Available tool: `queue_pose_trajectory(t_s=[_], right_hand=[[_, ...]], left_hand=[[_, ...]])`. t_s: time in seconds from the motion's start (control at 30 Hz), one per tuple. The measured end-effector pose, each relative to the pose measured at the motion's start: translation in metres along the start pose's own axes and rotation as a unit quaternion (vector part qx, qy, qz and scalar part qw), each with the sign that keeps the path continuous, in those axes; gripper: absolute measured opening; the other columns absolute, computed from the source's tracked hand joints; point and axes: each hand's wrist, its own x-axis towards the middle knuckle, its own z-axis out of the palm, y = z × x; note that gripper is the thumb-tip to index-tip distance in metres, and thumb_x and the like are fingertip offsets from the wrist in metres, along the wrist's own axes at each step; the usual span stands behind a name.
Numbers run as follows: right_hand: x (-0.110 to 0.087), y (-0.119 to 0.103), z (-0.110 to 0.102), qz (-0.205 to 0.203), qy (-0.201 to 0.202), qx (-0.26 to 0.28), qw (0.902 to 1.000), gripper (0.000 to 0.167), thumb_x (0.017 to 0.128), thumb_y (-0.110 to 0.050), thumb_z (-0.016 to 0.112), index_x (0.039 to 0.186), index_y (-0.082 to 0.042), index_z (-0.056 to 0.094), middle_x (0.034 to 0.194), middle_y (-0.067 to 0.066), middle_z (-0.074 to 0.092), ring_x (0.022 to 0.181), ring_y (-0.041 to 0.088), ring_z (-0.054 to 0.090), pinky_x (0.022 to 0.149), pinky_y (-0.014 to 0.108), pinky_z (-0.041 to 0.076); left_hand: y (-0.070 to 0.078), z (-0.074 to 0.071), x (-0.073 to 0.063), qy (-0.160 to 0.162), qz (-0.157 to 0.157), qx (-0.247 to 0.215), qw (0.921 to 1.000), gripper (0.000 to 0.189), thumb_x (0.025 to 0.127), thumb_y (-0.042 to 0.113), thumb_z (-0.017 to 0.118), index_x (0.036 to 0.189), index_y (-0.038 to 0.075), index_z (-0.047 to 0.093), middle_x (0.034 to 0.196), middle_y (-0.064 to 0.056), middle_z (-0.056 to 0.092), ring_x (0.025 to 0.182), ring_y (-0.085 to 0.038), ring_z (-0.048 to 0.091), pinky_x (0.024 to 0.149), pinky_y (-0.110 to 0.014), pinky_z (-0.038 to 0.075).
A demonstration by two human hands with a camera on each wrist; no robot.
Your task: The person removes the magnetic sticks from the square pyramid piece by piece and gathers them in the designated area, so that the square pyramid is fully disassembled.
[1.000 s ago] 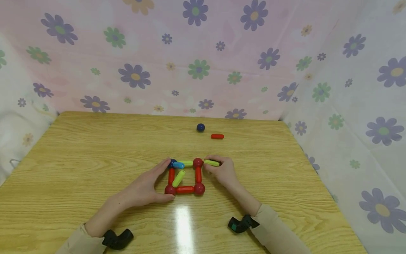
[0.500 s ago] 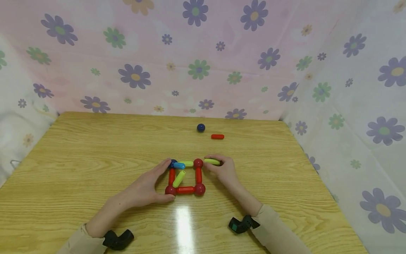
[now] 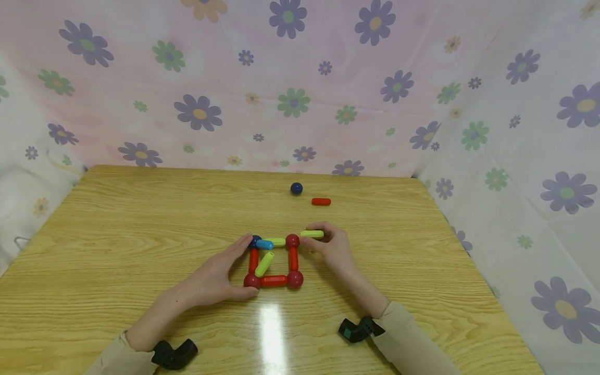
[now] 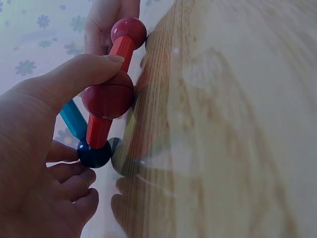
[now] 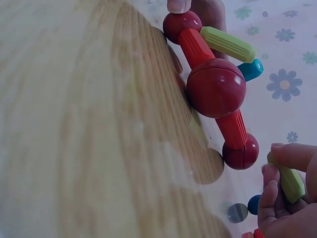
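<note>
Our right hand [image 3: 334,252] pinches a ribbed lime-green rod [image 3: 312,234]; between our hands lies the ball-and-rod square [image 3: 274,280], our left hand [image 3: 213,273] gripping its side. The rod looks light, stiff, best held mid-length by its ridges.

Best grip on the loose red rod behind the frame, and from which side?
I'd pinch the loose red rod mid-length across its narrow width, coming from above and the near side: it lies flat and crosswise, with the blue ball farther back, to its left.
</note>
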Motion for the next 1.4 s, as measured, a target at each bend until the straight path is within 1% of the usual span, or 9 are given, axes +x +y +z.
queue_pose_trajectory(t_s=[0.07, 0.17, 0.3, 0.4, 0.5, 0.67, 0.93, 1.2, 1.4], right_hand=[[0.0, -0.001, -0.001, 0.0, 0.003, 0.001, 1.0, 0.03, 0.089, -0.015, 0.077, 0.116, -0.004, 0.07, 0.102, 0.011, 0.071, 0.082, 0.016, 0.066, 0.071, 0.024, 0.055], [0.001, 0.0, -0.003, -0.004, 0.01, -0.005, 0.9999, 0.027, 0.091, -0.016, 0.074, 0.117, -0.008, 0.07, 0.108, 0.008, 0.071, 0.087, 0.014, 0.064, 0.073, 0.022, 0.054], [0.004, 0.002, -0.007, -0.007, 0.018, 0.005, 0.9998, 0.029, 0.094, -0.015, 0.071, 0.121, -0.006, 0.069, 0.119, 0.009, 0.066, 0.092, 0.014, 0.064, 0.08, 0.023, 0.055], [0.006, 0.002, -0.01, -0.001, 0.021, 0.021, 0.9996, 0.03, 0.095, -0.011, 0.068, 0.124, -0.003, 0.067, 0.123, 0.011, 0.062, 0.097, 0.016, 0.067, 0.085, 0.027, 0.056], [0.009, 0.003, -0.014, 0.002, 0.028, 0.023, 0.9994, 0.03, 0.097, -0.009, 0.066, 0.126, -0.003, 0.067, 0.124, 0.013, 0.06, 0.098, 0.017, 0.068, 0.087, 0.025, 0.056], [0.014, 0.001, -0.019, 0.003, 0.042, 0.016, 0.999, 0.031, 0.097, -0.009, 0.065, 0.127, -0.001, 0.066, 0.122, 0.016, 0.063, 0.097, 0.014, 0.067, 0.085, 0.021, 0.054], [0.029, 0.004, -0.027, 0.008, 0.092, -0.021, 0.9955, 0.032, 0.092, -0.019, 0.073, 0.12, -0.004, 0.069, 0.112, 0.013, 0.069, 0.094, 0.014, 0.062, 0.08, 0.025, 0.055], [0.044, 0.008, -0.03, 0.02, 0.115, -0.037, 0.9925, 0.027, 0.095, -0.018, 0.071, 0.118, -0.005, 0.071, 0.115, 0.014, 0.068, 0.097, 0.018, 0.059, 0.077, 0.021, 0.047], [0.053, 0.01, -0.032, 0.028, 0.127, -0.047, 0.9904, 0.029, 0.095, -0.018, 0.07, 0.12, -0.004, 0.071, 0.119, 0.014, 0.067, 0.098, 0.02, 0.059, 0.074, 0.019, 0.047]], left_hand=[[0.0, 0.0, 0.0, 0.001, 0.0, -0.001, 1.0, 0.113, 0.077, 0.055, 0.081, 0.161, 0.014, 0.018, 0.167, -0.004, 0.019, 0.15, -0.034, 0.026, 0.117, -0.057, 0.031], [0.0, 0.0, 0.0, 0.001, 0.0, -0.001, 1.0, 0.113, 0.077, 0.055, 0.081, 0.161, 0.014, 0.018, 0.167, -0.004, 0.019, 0.15, -0.034, 0.026, 0.117, -0.057, 0.031], [0.001, 0.0, -0.001, 0.001, -0.001, 0.0, 1.0, 0.112, 0.077, 0.055, 0.081, 0.161, 0.014, 0.018, 0.167, -0.005, 0.019, 0.15, -0.034, 0.026, 0.117, -0.057, 0.031], [0.001, -0.001, -0.002, 0.001, -0.003, 0.001, 1.0, 0.112, 0.077, 0.054, 0.081, 0.161, 0.014, 0.018, 0.167, -0.005, 0.019, 0.15, -0.035, 0.026, 0.117, -0.058, 0.031], [0.002, -0.001, -0.001, 0.0, -0.003, 0.002, 1.0, 0.113, 0.077, 0.055, 0.081, 0.161, 0.014, 0.018, 0.167, -0.005, 0.019, 0.15, -0.035, 0.026, 0.117, -0.058, 0.031], [0.002, -0.001, 0.0, -0.003, -0.006, 0.0, 1.0, 0.113, 0.077, 0.057, 0.08, 0.161, 0.014, 0.018, 0.167, -0.005, 0.018, 0.15, -0.035, 0.026, 0.117, -0.058, 0.031], [0.002, 0.001, -0.001, -0.003, -0.005, 0.001, 1.0, 0.112, 0.078, 0.058, 0.079, 0.161, 0.015, 0.018, 0.167, -0.005, 0.019, 0.15, -0.035, 0.026, 0.116, -0.058, 0.032], [0.001, 0.002, 0.0, -0.003, -0.005, -0.003, 1.0, 0.112, 0.078, 0.057, 0.08, 0.161, 0.014, 0.018, 0.167, -0.005, 0.018, 0.15, -0.035, 0.026, 0.117, -0.058, 0.031], [0.001, 0.001, -0.001, -0.001, -0.005, -0.002, 1.0, 0.112, 0.078, 0.056, 0.08, 0.161, 0.013, 0.018, 0.167, -0.006, 0.018, 0.15, -0.034, 0.025, 0.117, -0.058, 0.031]])
